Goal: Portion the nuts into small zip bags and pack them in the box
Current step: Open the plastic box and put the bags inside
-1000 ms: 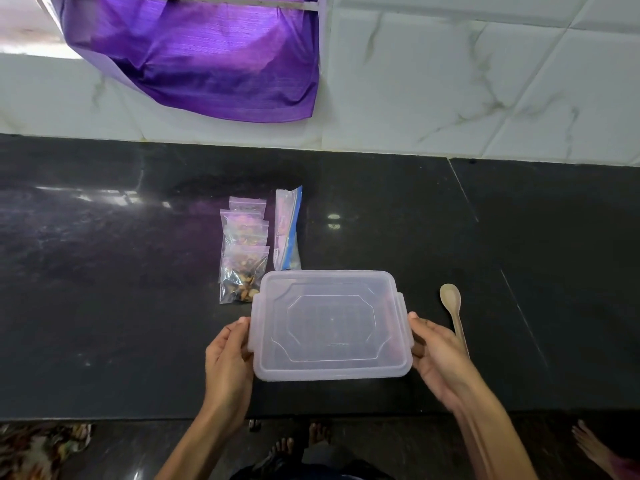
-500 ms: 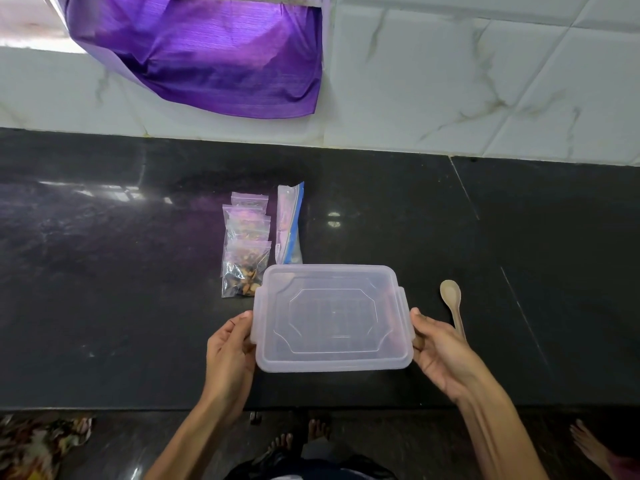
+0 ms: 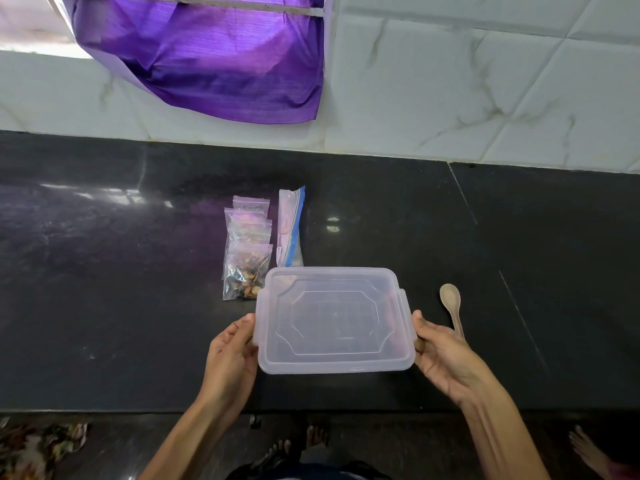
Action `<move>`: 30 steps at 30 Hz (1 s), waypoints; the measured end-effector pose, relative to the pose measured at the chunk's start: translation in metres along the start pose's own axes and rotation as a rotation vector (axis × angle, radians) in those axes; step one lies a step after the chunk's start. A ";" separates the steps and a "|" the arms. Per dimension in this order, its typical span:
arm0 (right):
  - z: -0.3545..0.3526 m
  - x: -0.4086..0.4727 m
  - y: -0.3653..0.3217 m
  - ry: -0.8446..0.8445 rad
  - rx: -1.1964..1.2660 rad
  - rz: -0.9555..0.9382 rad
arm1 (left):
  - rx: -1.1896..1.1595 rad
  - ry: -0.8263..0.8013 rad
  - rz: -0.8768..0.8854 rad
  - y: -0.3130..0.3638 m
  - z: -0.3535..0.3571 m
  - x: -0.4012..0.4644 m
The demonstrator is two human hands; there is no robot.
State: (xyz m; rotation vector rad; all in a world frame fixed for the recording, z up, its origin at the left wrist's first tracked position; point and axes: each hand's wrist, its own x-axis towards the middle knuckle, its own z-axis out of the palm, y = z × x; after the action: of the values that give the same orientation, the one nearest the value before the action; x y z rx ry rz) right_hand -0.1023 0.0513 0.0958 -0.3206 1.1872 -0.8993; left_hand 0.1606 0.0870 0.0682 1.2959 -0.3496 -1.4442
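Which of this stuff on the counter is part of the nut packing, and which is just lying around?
Job:
- clear plastic box, lid on, held by left hand and right hand
- small zip bags with nuts
- larger zip bag
- wooden spoon

Lying about:
- purple cloth

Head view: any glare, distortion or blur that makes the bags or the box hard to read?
Head view: window glare streaks the black counter at left, clear of the small zip bags; a purple tint from the cloth falls on them. Wide-angle bending curves the wall tiles. The translucent box, held by the left hand and the right hand, looks sharp.
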 end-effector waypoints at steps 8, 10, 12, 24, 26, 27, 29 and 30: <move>0.001 -0.006 -0.005 -0.025 0.046 0.010 | -0.122 -0.003 -0.062 0.003 0.000 0.003; 0.002 -0.006 -0.006 -0.014 0.015 0.009 | -0.109 0.008 -0.065 0.005 0.000 0.002; 0.002 -0.007 -0.008 0.017 -0.078 -0.007 | -0.069 0.040 -0.047 0.007 0.000 0.000; 0.014 -0.026 -0.049 0.184 -0.567 -0.284 | 0.179 0.107 0.378 0.059 0.027 -0.027; 0.024 -0.026 -0.073 0.185 -0.564 -0.445 | 0.256 0.048 0.471 0.082 0.041 -0.023; 0.030 -0.024 -0.087 0.198 -0.552 -0.519 | 0.298 0.016 0.516 0.093 0.050 -0.019; 0.042 -0.016 -0.115 0.241 -0.544 -0.637 | 0.379 -0.031 0.598 0.115 0.070 -0.007; 0.045 -0.010 -0.129 0.261 -0.555 -0.670 | 0.413 -0.048 0.624 0.123 0.079 0.003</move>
State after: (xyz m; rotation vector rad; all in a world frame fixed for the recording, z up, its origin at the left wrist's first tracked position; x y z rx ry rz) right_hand -0.1182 -0.0322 0.2032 -1.1252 1.6025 -1.1936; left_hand 0.1583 0.0082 0.1919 1.3101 -1.0279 -0.8927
